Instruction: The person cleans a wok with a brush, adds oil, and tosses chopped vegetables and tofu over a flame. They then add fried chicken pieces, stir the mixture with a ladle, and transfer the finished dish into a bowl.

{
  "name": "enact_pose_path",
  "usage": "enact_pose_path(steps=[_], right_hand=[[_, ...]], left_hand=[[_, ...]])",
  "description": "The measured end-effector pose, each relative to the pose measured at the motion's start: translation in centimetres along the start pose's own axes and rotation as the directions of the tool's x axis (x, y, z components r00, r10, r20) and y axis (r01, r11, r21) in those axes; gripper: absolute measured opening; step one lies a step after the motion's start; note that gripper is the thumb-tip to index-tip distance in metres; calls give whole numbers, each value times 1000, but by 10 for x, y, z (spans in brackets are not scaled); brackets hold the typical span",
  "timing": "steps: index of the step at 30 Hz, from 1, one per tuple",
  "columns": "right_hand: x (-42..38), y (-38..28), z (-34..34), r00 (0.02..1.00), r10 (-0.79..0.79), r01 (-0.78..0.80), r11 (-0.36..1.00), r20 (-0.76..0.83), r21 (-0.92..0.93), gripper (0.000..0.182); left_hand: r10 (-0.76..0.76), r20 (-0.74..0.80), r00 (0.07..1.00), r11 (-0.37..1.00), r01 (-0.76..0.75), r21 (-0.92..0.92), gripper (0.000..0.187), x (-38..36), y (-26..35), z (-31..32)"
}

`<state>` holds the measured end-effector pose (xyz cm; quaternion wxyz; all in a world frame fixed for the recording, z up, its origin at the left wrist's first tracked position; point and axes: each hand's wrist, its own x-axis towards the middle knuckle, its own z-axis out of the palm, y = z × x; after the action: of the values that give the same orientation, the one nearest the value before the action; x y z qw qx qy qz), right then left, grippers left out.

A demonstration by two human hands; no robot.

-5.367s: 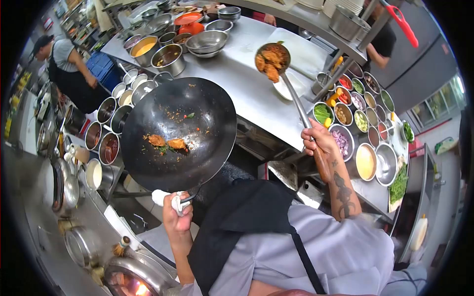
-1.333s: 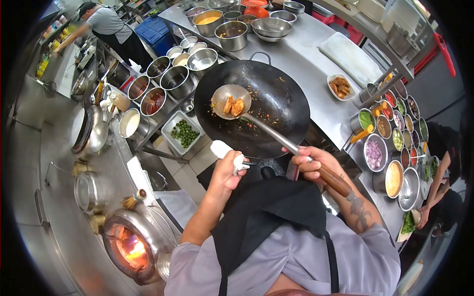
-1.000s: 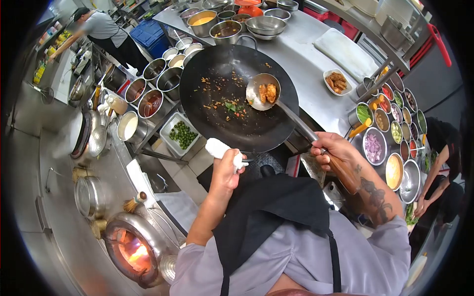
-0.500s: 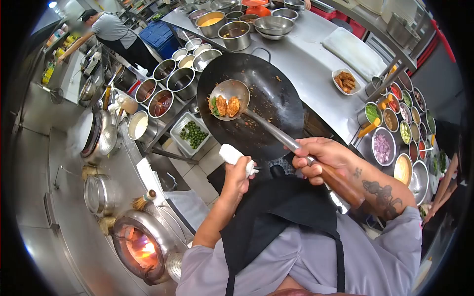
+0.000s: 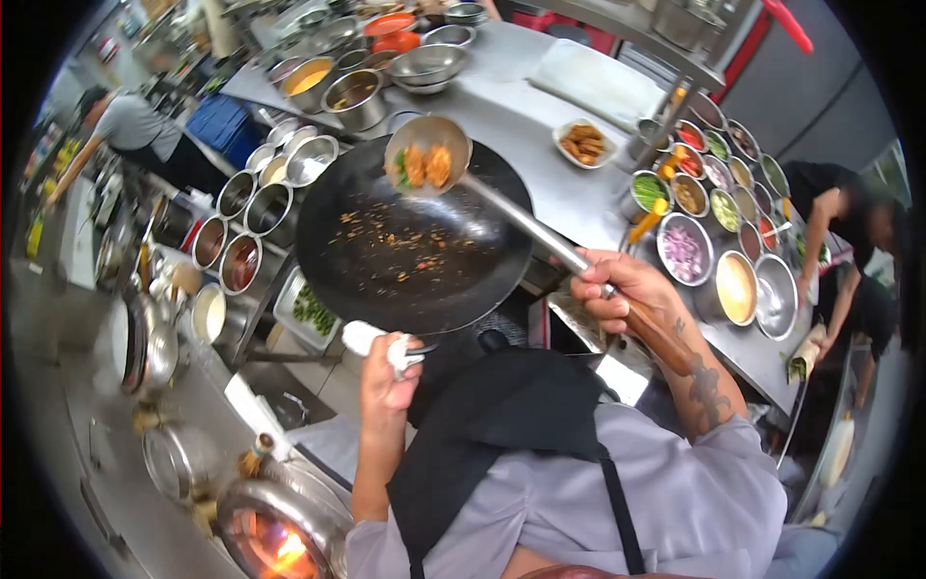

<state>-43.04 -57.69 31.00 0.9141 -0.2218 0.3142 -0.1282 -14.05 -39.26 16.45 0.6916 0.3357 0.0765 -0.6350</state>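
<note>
My right hand (image 5: 620,291) is closed around the wooden handle (image 5: 666,343) of a long metal ladle (image 5: 526,224). The ladle's bowl hangs over the far rim of a black wok (image 5: 415,307) and carries browned pieces of food (image 5: 425,166) with a bit of green. Scattered small scraps (image 5: 405,253) cling to the wok's inside. At the near rim, my left hand (image 5: 389,376) is closed on a folded white cloth (image 5: 363,338), wrapped about the wok's dark loop handle (image 5: 422,349).
Beyond the wok, a steel counter (image 5: 516,82) bears a white dish of fried pieces (image 5: 584,145). Bowls of chopped onion (image 5: 683,248) and sauce stand at right, where another person (image 5: 839,241) works. A lit burner (image 5: 280,545) is at lower left; a tray of greens (image 5: 307,309) lies beside the wok.
The ladle's bowl has gone from over the wok's left side to its far rim, still carrying food. The wok has tipped, showing more scraps inside. My view has turned to the right.
</note>
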Motion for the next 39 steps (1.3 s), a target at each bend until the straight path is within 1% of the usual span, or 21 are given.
enact_pose_path(steps=[1, 2, 4, 7, 8, 11, 13, 18, 20, 21, 22, 23, 24, 25, 28, 29, 31, 32, 34, 36, 39], right_hand=[[-8, -6, -7, 989, -89, 81, 995, -119, -64, 55], [-13, -13, -14, 975, -159, 134, 978, -152, -163, 67], [-22, -24, -23, 885, -319, 181, 907, -340, -379, 66], [-12, -46, -76, 797, -483, 135, 728, -363, -672, 58], [-5, -50, -101, 749, -543, 127, 681, -380, -721, 50], [5, -66, -128, 722, -566, 97, 652, -397, -752, 41], [14, -68, -152, 693, -641, 140, 569, -331, -810, 36], [17, -57, -161, 632, -709, 160, 514, -313, -843, 39], [16, -52, -159, 568, -767, 59, 400, -299, -914, 42], [16, -52, -162, 552, -758, -92, 359, -348, -929, 45], [17, -50, -179, 548, -759, -93, 364, -353, -927, 45], [18, -48, -184, 477, -865, -163, 88, -156, -983, 48], [18, -46, -189, 421, -904, -252, -187, 67, -950, 50], [12, -43, -192, 453, -889, -296, -77, -69, -952, 54], [2, -41, -177, 453, -889, -420, -150, -64, -895, 55], [-3, -39, -174, 450, -891, -423, -147, -66, -894, 55], [-12, -38, -169, 473, -880, -310, -212, 43, -927, 56], [-17, -38, -162, 481, -876, -305, -218, 47, -927, 56], [-23, -35, -150, 498, -846, -107, -277, 190, -955, 58], [-15, -36, -149, 522, -814, -70, -339, 255, -938, 59], [-4, -51, -128, 681, -680, -60, -422, 272, -905, 56]], left_hand=[[-2, 1, 1000, 1000, 2, 26, 10, 0, 2, -1], [-2, -26, 1000, 999, 3, 33, 10, -2, 5, 0], [17, -27, 999, 999, -16, 50, 10, -5, 7, 4], [26, -19, 999, 998, -25, 59, 10, -5, 10, 4], [43, -38, 998, 997, -40, 69, 9, -5, 11, 6], [41, -21, 999, 996, -39, 76, 9, -3, 14, 7], [43, -23, 999, 996, -41, 80, 8, -2, 15, 9], [12, -34, 999, 997, -10, 78, 7, 5, 19, 12], [1, -37, 999, 996, 2, 86, 7, 10, 19, 14], [-9, -35, 999, 996, 12, 90, 7, 13, 19, 15], [-20, -33, 999, 995, 23, 95, 7, 15, 19, 17], [-24, -31, 999, 995, 27, 98, 7, 18, 19, 19], [-29, -23, 999, 994, 31, 105, 7, 20, 18, 22], [-34, -15, 999, 993, 36, 112, 7, 22, 18, 25], [-17, -8, 1000, 993, 18, 114, 7, 32, 17, 33], [-20, -6, 1000, 993, 21, 116, 7, 36, 17, 36], [-41, -3, 999, 992, 41, 121, 8, 44, 17, 42], [-36, -10, 999, 993, 37, 115, 8, 50, 16, 45], [-73, 57, 996, 991, 66, 117, 8, 59, 15, 51], [-11, 8, 1000, 988, 10, 155, 9, 62, 11, 70], [-15, 43, 999, 986, 8, 164, 8, 79, 6, 82]])
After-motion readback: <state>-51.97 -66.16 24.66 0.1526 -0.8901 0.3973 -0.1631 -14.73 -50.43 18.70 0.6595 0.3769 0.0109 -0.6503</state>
